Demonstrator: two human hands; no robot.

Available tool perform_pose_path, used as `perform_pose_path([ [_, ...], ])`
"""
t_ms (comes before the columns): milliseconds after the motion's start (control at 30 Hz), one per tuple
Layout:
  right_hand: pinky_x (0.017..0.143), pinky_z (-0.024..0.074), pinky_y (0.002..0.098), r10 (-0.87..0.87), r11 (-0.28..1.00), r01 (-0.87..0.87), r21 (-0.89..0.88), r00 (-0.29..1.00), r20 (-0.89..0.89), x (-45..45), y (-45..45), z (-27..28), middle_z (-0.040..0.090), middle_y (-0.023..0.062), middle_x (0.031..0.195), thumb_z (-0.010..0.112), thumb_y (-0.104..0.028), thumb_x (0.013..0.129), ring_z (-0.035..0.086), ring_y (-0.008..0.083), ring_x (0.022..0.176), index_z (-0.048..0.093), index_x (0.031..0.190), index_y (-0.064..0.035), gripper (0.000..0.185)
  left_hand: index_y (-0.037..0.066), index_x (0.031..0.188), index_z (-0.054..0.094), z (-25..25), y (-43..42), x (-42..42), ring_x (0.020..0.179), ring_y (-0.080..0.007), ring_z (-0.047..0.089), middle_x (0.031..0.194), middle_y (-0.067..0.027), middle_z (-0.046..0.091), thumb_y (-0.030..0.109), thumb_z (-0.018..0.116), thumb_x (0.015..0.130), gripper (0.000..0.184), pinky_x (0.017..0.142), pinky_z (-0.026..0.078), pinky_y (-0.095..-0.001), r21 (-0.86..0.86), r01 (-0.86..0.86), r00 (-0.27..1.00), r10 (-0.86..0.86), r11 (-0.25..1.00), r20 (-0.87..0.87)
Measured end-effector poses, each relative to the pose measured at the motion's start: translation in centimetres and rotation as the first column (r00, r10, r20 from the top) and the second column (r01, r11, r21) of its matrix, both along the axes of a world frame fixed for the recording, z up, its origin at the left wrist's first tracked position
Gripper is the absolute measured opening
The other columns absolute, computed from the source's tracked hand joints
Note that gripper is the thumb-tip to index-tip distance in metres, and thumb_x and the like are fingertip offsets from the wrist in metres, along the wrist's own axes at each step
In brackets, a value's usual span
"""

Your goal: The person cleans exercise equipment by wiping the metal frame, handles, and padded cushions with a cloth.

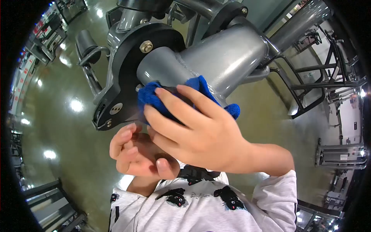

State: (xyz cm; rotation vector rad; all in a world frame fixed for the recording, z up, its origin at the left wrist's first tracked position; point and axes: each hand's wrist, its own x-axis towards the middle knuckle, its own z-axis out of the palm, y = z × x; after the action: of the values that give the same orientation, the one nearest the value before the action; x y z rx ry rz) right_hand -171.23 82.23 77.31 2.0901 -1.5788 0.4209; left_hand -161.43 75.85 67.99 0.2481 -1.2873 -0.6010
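My right hand is closed on a blue cloth, with its fingers spread over the bunched fabric. The cloth lies against the underside of a thick silver-grey tube on a gym machine, and its folds stick out on both sides of the fingers. Just below and to the left is my left hand, palm turned up and fingers loosely bent and apart, with nothing in it. Its inner side is partly covered by my right hand. Next to the cloth, a black bracket plate carries a brass-coloured bolt.
A wider grey cylinder joins the tube at a weld. A handle-like grey bar juts out at the left. Black metal frames stand on the right, and a rack sits at the lower left on the shiny floor.
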Motion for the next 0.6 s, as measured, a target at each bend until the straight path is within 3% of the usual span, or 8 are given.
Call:
perform_pose_path([
  [67, 0.089, 0.0447, 0.0434, 0.140, 0.988, -0.128, -0.089, 0.980, 0.142, -2.0, 0.0, 0.2, 0.058, 0.0077, 0.106, 0.059, -0.025, 0.071, 0.054, 0.0275, 0.099, 0.065, 0.084, -0.0052, 0.024, 0.004, 0.112, 0.038, 0.2, -0.6, -0.4, 0.097, -0.0316, 0.050, 0.112, -0.0209, 0.041, 0.026, 0.054, 0.076, 0.045, 0.083, 0.044, -0.0396, -0.026, -0.018, 0.998, 0.016, 1.000, -0.060],
  [100, 0.084, 0.0468, 0.0373, 0.046, 0.997, -0.027, -0.076, 0.967, 0.253, -2.1, -0.3, 0.9, 0.062, 0.0028, 0.097, 0.069, -0.013, 0.057, 0.058, 0.0239, 0.095, 0.066, 0.082, -0.0117, 0.025, 0.004, 0.110, 0.039, 0.3, -0.8, -0.2, 0.095, -0.0309, 0.050, 0.110, -0.0210, 0.042, 0.026, 0.055, 0.076, 0.044, 0.082, 0.045, -0.0395, -0.053, -0.007, 1.000, 0.006, 0.999, -0.011],
  [133, 0.084, 0.0468, 0.0373, 0.053, 0.997, -0.037, -0.069, 0.965, 0.256, -2.4, -0.6, 1.8, 0.062, 0.0028, 0.097, 0.069, -0.013, 0.057, 0.058, 0.0239, 0.095, 0.066, 0.082, -0.0117, 0.025, 0.004, 0.109, 0.040, 0.5, -0.9, 0.1, 0.093, -0.0302, 0.050, 0.108, -0.0211, 0.044, 0.026, 0.055, 0.076, 0.043, 0.080, 0.045, -0.0394, -0.077, 0.006, 0.999, -0.002, 0.997, 0.042],
  [200, 0.083, 0.0455, 0.0366, 0.058, 0.997, -0.078, 0.015, 0.845, 0.531, -3.8, -1.8, 3.2, 0.065, 0.0045, 0.096, 0.072, -0.010, 0.059, 0.058, 0.0258, 0.091, 0.067, 0.087, -0.0104, 0.029, 0.004, 0.104, 0.041, 1.1, -0.8, 0.0, 0.090, -0.0289, 0.050, 0.105, -0.0207, 0.044, 0.023, 0.057, 0.076, 0.038, 0.077, 0.046, -0.0395, -0.049, 0.112, 0.992, -0.108, 0.993, 0.071],
  [267, 0.080, 0.0464, 0.0369, 0.109, 0.983, -0.020, -0.183, 0.863, 0.494, -4.9, -3.7, 2.5, 0.066, 0.0069, 0.089, 0.071, -0.017, 0.064, 0.056, 0.0304, 0.086, 0.067, 0.084, -0.0057, 0.023, 0.003, 0.103, 0.042, 0.6, -0.5, 0.1, 0.087, -0.0284, 0.051, 0.103, -0.0197, 0.045, 0.019, 0.059, 0.075, 0.036, 0.077, 0.046, -0.0387, -0.014, 0.156, 0.985, -0.155, 0.988, 0.078],
  [333, 0.080, 0.0459, 0.0372, 0.071, 0.977, 0.040, -0.209, 0.865, 0.497, -4.3, -4.3, 2.3, 0.064, 0.0079, 0.087, 0.070, -0.015, 0.065, 0.055, 0.0307, 0.089, 0.065, 0.080, -0.0046, 0.019, 0.003, 0.102, 0.042, 0.3, -0.3, 0.8, 0.086, -0.0284, 0.051, 0.103, -0.0190, 0.045, 0.018, 0.060, 0.075, 0.036, 0.078, 0.046, -0.0385, -0.031, 0.153, 0.982, -0.149, 0.988, 0.114],
  [467, 0.080, 0.0433, 0.0363, 0.025, 0.999, -0.035, 0.030, 0.955, 0.296, -0.4, -2.1, 2.3, 0.057, 0.0089, 0.080, 0.059, -0.016, 0.065, 0.051, 0.0255, 0.093, 0.059, 0.072, -0.0043, 0.013, 0.004, 0.101, 0.041, 0.0, -0.2, 1.9, 0.088, -0.0288, 0.052, 0.101, -0.0169, 0.045, 0.018, 0.061, 0.076, 0.035, 0.078, 0.046, -0.0384, -0.074, 0.122, 0.968, -0.102, 0.990, 0.228],
  [600, 0.082, 0.0427, 0.0367, 0.052, 0.994, -0.019, -0.109, 0.951, 0.304, -0.7, -2.2, 1.3, 0.058, 0.0088, 0.081, 0.060, -0.016, 0.067, 0.050, 0.0259, 0.094, 0.060, 0.074, -0.0057, 0.013, 0.004, 0.098, 0.045, 0.4, -0.1, 2.1, 0.089, -0.0290, 0.053, 0.100, -0.0165, 0.047, 0.017, 0.062, 0.075, 0.031, 0.078, 0.047, -0.0388, -0.046, 0.124, 0.970, -0.111, 0.991, 0.218],
])
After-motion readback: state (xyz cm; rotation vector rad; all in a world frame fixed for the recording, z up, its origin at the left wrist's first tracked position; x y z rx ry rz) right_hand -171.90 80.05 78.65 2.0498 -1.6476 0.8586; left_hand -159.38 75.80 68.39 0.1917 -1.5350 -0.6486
